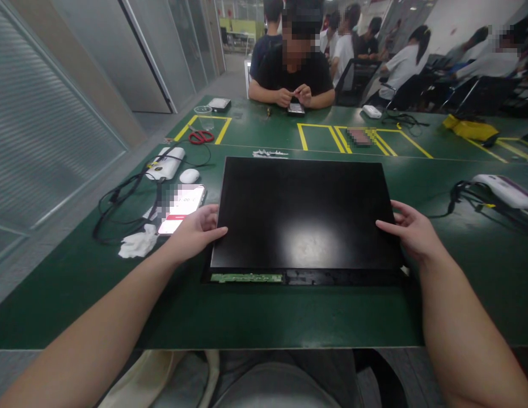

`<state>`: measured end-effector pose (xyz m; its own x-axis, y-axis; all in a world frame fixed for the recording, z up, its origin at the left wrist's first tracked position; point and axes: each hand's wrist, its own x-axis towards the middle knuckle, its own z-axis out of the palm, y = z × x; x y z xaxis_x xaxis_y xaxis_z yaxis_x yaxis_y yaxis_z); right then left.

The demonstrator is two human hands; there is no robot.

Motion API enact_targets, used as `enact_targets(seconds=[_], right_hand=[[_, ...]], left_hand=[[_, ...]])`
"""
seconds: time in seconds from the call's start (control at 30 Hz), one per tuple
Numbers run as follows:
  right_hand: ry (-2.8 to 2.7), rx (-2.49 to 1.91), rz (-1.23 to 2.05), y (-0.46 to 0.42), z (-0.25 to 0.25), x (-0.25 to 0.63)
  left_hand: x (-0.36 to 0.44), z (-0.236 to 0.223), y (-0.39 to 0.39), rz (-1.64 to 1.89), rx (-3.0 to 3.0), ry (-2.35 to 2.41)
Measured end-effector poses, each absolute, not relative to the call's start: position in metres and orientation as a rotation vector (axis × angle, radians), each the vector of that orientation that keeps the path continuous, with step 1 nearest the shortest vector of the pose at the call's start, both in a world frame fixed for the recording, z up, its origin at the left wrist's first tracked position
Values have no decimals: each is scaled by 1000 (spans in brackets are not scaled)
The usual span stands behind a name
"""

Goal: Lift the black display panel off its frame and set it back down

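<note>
A black LCD screen panel lies in front of me, its dark face up and a light reflection low on it. My left hand grips its left edge, thumb on top. On the opposite edge, my right hand holds the panel the same way, thumb over the face. Along the near side, a green circuit board strip shows on a black frame. How far the panel is raised off that frame, I cannot tell. The fingers under both edges are partly hidden.
Left of the panel are a lit phone, a crumpled tissue, a white oval case and a white device with cables. Red scissors lie farther back. Another cabled device is at right. A person works across the table.
</note>
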<state>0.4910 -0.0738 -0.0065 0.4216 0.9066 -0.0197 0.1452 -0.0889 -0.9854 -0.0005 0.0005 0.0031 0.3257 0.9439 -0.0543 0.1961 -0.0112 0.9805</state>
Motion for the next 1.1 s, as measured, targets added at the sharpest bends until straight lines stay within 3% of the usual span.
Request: enact_targets(seconds=[0.63, 1.1], right_hand=[[-992, -1606, 823, -76, -2, 493], [-1141, -1691, 485, -69, -25, 507]], left_hand=[[4, 11, -3, 828, 1466, 1190], [0, 6, -2, 838, 1641, 1296]])
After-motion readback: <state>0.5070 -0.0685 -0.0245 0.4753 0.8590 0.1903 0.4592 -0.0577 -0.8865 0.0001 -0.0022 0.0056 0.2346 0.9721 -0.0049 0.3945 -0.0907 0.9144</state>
